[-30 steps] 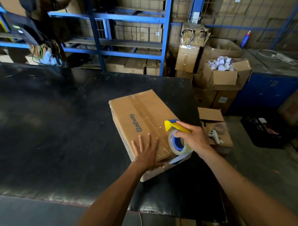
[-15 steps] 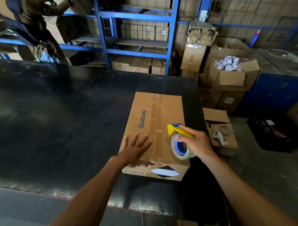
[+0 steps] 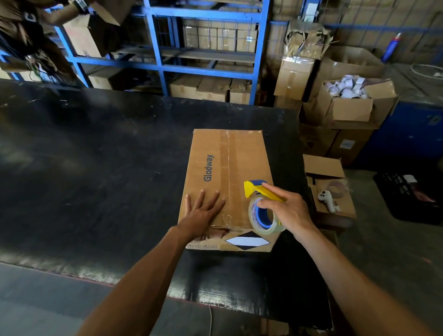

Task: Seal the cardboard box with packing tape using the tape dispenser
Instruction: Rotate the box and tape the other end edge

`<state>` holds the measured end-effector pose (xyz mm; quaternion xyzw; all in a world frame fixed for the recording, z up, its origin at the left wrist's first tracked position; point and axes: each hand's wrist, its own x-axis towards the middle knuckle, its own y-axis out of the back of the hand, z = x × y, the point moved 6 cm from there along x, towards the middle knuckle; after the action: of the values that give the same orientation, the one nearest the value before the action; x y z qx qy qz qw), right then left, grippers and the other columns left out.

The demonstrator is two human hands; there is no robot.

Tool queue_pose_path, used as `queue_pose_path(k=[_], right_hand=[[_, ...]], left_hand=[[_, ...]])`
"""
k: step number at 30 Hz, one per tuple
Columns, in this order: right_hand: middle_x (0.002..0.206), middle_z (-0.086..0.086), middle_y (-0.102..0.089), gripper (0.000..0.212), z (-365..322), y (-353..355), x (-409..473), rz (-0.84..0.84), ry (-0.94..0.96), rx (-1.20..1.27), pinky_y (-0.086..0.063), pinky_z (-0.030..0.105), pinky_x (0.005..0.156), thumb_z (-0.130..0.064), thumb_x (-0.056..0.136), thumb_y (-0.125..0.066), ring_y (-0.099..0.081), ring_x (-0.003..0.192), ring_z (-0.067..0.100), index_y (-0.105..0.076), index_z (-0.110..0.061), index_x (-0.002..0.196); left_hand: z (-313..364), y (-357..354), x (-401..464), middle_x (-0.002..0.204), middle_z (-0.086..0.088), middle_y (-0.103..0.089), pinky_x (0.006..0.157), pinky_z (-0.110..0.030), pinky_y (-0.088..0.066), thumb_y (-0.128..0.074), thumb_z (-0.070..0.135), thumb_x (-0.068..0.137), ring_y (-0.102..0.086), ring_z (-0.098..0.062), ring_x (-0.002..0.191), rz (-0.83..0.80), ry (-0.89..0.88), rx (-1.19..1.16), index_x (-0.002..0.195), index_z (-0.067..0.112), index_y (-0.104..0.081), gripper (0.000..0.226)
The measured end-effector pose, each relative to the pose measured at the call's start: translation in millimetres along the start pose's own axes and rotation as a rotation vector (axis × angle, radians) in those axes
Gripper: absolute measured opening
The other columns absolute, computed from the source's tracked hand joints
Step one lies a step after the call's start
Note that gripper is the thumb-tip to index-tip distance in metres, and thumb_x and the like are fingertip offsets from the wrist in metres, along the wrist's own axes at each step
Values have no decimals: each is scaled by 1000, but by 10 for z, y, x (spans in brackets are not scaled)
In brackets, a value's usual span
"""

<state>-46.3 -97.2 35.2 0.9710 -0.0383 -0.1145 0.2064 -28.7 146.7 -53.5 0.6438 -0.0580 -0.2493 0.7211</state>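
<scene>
A brown cardboard box (image 3: 243,162) marked "Glodway" lies flat on the black table (image 3: 90,172), its long axis pointing away from me. Clear tape runs along its centre seam. My left hand (image 3: 204,213) presses flat, fingers spread, on the box's near left top. My right hand (image 3: 287,210) grips a yellow and blue tape dispenser (image 3: 260,209) with a clear tape roll, held over the box's near right corner.
Blue shelving (image 3: 206,42) with stacked cartons stands behind the table. Open cartons (image 3: 349,108) pile up at the right; a low one holds a white controller (image 3: 328,200). A black crate (image 3: 405,199) sits on the floor. Another person (image 3: 22,31) handles a carton at the far left.
The box has turned from skewed to straight, its seam now pointing away from me. My left hand slid to the near left top. The dispenser stayed near the right corner.
</scene>
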Motion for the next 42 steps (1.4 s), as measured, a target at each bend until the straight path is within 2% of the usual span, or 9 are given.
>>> queue_pose_path(k=[5, 9, 19, 21, 24, 29, 32, 36, 42], right_hand=[[109, -18, -69, 51, 149, -19, -53, -54, -10, 60, -43, 16, 73, -35, 70, -84, -60, 99, 2, -69, -44, 118], [108, -22, -71, 52, 211, -76, -68, -99, 6, 90, -51, 24, 89, -37, 64, -85, -64, 102, 1, -70, -52, 111], [111, -24, -69, 51, 103, -107, -233, -99, 78, 26, -51, 24, 88, -43, 65, -82, -63, 103, 2, -67, -56, 111], [108, -26, -69, 50, 22, -90, -299, -109, 119, 6, -52, 23, 87, -40, 67, -82, -64, 101, 1, -67, -55, 113], [103, -23, -72, 49, -98, -8, -436, -110, 215, 19, -57, 27, 85, -30, 74, -82, -68, 95, 4, -68, -47, 118], [96, -7, -66, 55, -362, 133, -616, -7, 505, -53, -58, 34, 74, -25, 79, -82, -65, 85, 13, -61, -53, 121], [93, -13, -56, 52, -558, 130, -772, 61, 785, -199, -46, 14, 63, -35, 78, -77, -58, 79, 3, -61, -44, 126], [95, -3, -56, 59, -455, -130, -757, 0, 815, -473, -53, 32, 57, -50, 78, -66, -57, 74, 15, -44, -68, 129], [101, 2, -59, 58, -533, -252, -752, -64, 843, -364, -56, 41, 62, -46, 77, -71, -61, 80, 21, -50, -64, 128]], left_hand=[[15, 12, -9, 164, 4, 28, 111, -70, 18, -53, 72, 83, 31, -36, 147, -43, 31, 44, 157, 33, 19, 110], [29, -46, -10, 164, 6, 29, 113, -71, 17, -42, 86, 78, 31, -37, 147, -18, 34, 38, 156, 34, 20, 113], [53, 5, -15, 164, 0, 28, 112, -71, 16, -48, 74, 86, 31, -38, 145, -49, 8, -19, 158, 28, 15, 106], [44, 155, -64, 167, 3, 16, 116, -65, 14, -54, 64, 91, 23, -32, 149, -97, 59, -218, 161, 27, -1, 95], [135, 461, -184, 152, -3, -46, 123, -49, -22, -50, 45, 101, -40, -25, 142, -25, 213, -1027, 147, 18, -47, 53], [308, 668, -371, 131, -21, -65, 108, -49, -46, -37, 65, 98, -64, -36, 120, -126, 346, -1864, 136, 1, -52, 76], [360, 844, -501, 131, -29, -62, 107, -52, -46, -40, 62, 99, -62, -43, 120, -165, 274, -2052, 137, -7, -49, 79], [357, 968, -623, 125, -26, -66, 104, -49, -48, -47, 53, 99, -65, -38, 113, -119, 239, -1997, 128, -5, -61, 66], [231, 887, -663, 98, -14, -77, 71, -36, -64, -67, 12, 92, -77, -23, 80, -35, 382, -2031, 111, 2, -67, 21]])
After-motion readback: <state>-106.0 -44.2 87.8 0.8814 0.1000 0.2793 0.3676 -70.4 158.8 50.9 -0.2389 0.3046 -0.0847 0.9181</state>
